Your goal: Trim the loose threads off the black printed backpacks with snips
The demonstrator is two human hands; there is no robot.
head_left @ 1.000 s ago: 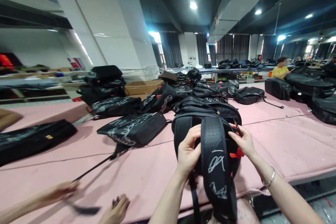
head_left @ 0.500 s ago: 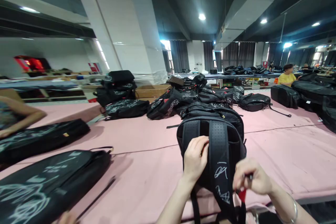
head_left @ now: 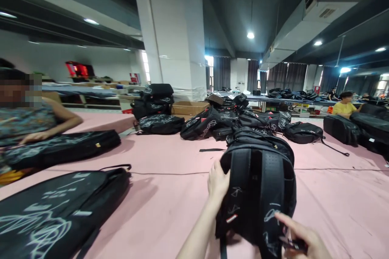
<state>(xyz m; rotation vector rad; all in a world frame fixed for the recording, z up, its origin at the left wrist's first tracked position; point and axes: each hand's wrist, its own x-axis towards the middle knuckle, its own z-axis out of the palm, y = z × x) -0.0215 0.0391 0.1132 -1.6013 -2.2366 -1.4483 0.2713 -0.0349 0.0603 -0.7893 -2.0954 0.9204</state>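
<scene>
A black backpack (head_left: 255,194) stands on the pink-covered table, its shoulder straps facing me. White line prints mark both straps, and a small red-and-white tag shows on the left one. My left hand (head_left: 218,184) grips the backpack's left edge, fingers partly hidden behind it. Low at the right strap, my right hand (head_left: 304,236) has its index finger stretched toward the white print. Its other fingers are closed around a small dark tool (head_left: 292,244), which looks like thread snips but is blurred.
Another black backpack (head_left: 57,206) lies flat at the left. Beyond it, a co-worker (head_left: 39,117) has a hand on a further black bag (head_left: 63,147). Piled backpacks (head_left: 206,123) and a cardboard box (head_left: 190,108) stand behind; more black bags (head_left: 342,129) lie at right.
My left hand has gone from the right strap to the backpack's left edge. My right hand is lower, its index finger now extended. The view has swung left, showing more of the co-worker.
</scene>
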